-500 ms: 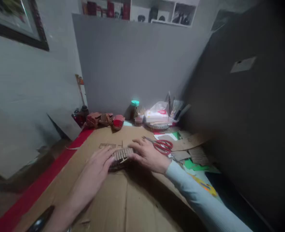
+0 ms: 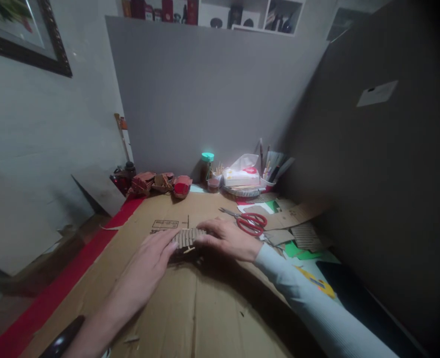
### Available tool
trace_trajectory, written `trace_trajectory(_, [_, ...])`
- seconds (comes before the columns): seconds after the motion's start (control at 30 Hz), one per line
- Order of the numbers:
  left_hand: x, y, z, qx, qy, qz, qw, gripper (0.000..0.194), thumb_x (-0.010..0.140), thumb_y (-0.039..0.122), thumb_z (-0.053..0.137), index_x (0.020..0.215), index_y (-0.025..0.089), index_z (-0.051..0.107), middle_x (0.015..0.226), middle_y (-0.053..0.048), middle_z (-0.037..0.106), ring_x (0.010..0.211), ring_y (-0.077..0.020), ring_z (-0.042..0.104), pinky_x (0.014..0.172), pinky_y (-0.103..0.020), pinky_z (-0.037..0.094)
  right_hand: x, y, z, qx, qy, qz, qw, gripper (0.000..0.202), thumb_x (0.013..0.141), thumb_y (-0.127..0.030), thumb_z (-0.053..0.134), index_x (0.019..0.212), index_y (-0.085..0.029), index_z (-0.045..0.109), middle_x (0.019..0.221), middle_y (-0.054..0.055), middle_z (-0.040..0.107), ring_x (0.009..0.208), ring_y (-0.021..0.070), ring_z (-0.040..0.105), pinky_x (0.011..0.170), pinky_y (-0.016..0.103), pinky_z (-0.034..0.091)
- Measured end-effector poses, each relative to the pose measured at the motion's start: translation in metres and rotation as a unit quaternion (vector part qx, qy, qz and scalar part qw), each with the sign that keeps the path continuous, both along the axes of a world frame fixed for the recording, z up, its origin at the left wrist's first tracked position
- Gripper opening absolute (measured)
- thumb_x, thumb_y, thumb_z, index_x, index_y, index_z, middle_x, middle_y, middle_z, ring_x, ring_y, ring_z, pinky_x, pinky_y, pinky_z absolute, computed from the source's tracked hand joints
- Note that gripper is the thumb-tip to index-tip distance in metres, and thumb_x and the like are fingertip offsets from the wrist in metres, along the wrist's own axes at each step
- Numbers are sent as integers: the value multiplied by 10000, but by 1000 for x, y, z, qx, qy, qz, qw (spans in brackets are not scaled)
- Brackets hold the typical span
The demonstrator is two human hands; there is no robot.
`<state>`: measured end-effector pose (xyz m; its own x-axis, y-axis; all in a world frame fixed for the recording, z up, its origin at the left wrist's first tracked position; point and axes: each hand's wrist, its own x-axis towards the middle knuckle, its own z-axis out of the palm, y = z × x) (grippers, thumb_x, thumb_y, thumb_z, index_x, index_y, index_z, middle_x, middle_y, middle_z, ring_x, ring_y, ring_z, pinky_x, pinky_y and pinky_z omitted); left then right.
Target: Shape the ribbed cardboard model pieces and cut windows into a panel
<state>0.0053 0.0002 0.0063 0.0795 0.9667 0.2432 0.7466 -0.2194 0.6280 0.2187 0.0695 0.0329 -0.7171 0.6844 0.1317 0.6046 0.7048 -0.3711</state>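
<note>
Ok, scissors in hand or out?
Out: the red-handled scissors lie on the table, while the left hand and right hand are on the ribbed cardboard piece.

Person's got the bare left hand [image 2: 159, 252] angled inward, fingers together, thumb right below them, bare left forearm [image 2: 125, 301] slanting up from the bottom. The bare right hand [image 2: 230, 240] kinda faces it, fingers bent, wrist poking out of a pale blue ribbed fabric sleeve [image 2: 305, 301].

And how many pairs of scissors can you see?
1. The red-handled scissors lie just beyond the right hand, beside some cardboard scraps. Any under the scraps would be hidden.
</note>
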Motion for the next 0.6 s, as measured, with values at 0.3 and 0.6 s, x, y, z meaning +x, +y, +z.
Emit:
trace_trajectory(0.3, [1, -2, 4, -34, 20, 3, 999, 459, 953, 413, 413, 1312, 156, 537, 1391, -117, 563, 1285, -264, 480, 1106, -506, 303, -2, 3, 2, -25, -5, 1, 1000, 437, 1003, -493, 398, 1153, -167, 648, 1009, 98, 685, 996, 252, 572, 894, 388, 386])
trace_trajectory(0.6, [3, -1, 4, -20, 24, 2, 1000, 488, 941, 467, 366, 1278, 186, 578, 1352, -93, 603, 1247, -279, 511, 1093, -476, 338, -2, 5, -3, -31, 21, 14, 999, 432, 1014, -471, 382, 1170, -163, 641, 1078, 90, 691, 1008, 237, 589, 907, 368, 396])
